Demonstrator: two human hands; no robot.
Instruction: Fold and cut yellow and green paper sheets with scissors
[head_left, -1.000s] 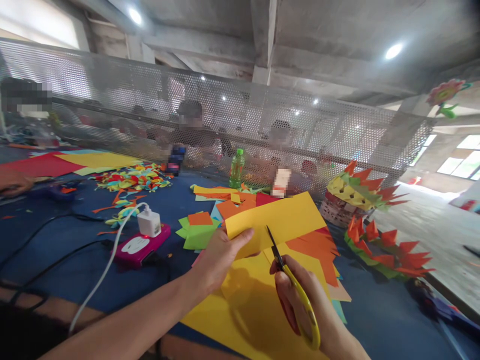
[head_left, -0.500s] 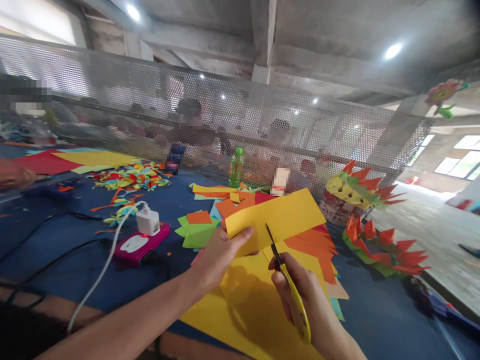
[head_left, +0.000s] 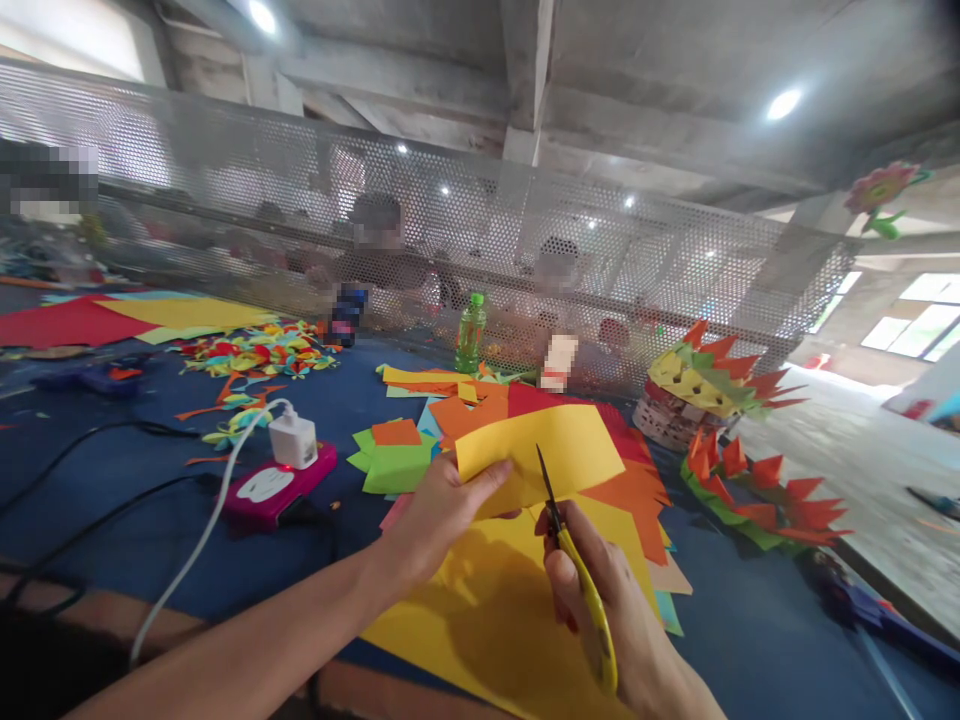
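My left hand pinches the left end of a yellow paper strip, thumb on top and fingers beneath. In my right hand is a pair of scissors with yellow handles and dark blades. The blades point up and lie across the strip near its middle; whether they are parted I cannot tell. Below both hands spreads a large yellow paper sheet. Orange paper and red paper lie behind and to the right of the strip.
On the blue table stand a pink power strip with a white charger, and a green bottle. Paper scraps are heaped at left. Orange-and-green folded paper pieces lie at right, near a blue glue gun.
The yellow strip's free right end has dropped and swung a little toward me. Both hands keep nearly the same place. A person's hand at the far left has mostly drawn out of view.
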